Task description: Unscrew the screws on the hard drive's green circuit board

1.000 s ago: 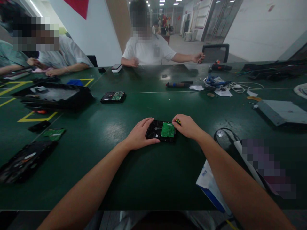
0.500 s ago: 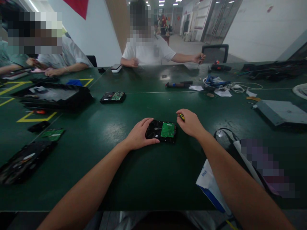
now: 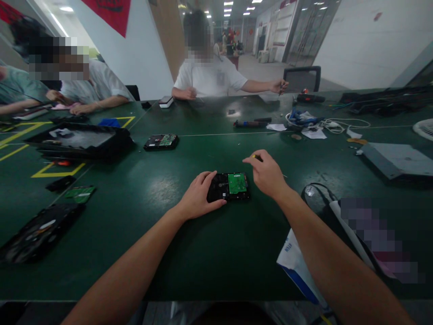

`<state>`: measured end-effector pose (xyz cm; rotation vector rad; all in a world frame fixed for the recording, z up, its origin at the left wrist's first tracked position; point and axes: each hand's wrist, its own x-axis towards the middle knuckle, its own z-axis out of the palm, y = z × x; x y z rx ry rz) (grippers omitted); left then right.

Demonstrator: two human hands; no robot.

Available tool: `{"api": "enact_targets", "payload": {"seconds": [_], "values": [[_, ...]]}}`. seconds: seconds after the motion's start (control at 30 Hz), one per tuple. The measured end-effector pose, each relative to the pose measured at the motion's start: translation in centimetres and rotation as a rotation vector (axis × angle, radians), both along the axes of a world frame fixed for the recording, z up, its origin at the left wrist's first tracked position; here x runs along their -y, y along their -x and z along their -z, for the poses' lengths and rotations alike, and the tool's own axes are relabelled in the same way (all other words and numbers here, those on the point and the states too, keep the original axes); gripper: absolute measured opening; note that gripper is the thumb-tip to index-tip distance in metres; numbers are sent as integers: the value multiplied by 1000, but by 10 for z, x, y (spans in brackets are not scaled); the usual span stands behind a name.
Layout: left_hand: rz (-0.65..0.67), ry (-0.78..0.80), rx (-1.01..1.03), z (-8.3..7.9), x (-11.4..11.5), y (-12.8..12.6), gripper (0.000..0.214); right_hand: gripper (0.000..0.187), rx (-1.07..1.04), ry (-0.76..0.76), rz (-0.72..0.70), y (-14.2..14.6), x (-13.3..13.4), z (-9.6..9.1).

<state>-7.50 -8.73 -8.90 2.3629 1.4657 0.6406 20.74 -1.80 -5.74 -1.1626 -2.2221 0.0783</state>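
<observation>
A hard drive (image 3: 223, 184) lies on the green table with its black casing and green circuit board facing up. My left hand (image 3: 200, 195) is closed round its left end, thumb along the near edge and fingers at the far edge. Just right of the drive and above the table, my right hand (image 3: 267, 174) is closed on a screwdriver (image 3: 257, 157). Only a bit of its yellow and black handle shows between the fingers, and what looks like its thin shaft pokes out on the wrist side. The rest is hidden in the palm.
Another hard drive (image 3: 161, 141) lies farther back. To the left are a black tray (image 3: 81, 140), a loose green circuit board (image 3: 81, 194) and a larger black part (image 3: 40, 230). A grey metal box (image 3: 399, 160) and a white-blue packet (image 3: 296, 271) are at right. Co-workers sit across the table.
My right hand has lifted slightly and the screwdriver has turned in its fingers, the thin shaft now showing behind the hand. My left hand keeps its hold on the hard drive.
</observation>
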Motion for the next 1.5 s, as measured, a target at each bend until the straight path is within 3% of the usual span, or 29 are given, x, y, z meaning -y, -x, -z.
{"api": "enact_targets", "payload": {"seconds": [0.17,0.4,1.23,1.5], "values": [[-6,0,9,1,-1,2,99,36,133,55,-50,1,-5,11],[0,-14,9,1,-1,1,98,35,181,83,-70,1,-5,14],[7,1,9,1,-2,3,98,34,177,104,-82,-1,-9,23],[54,42,33,-3,-1,10,92,54,-100,28,34,-2,-4,9]]}}
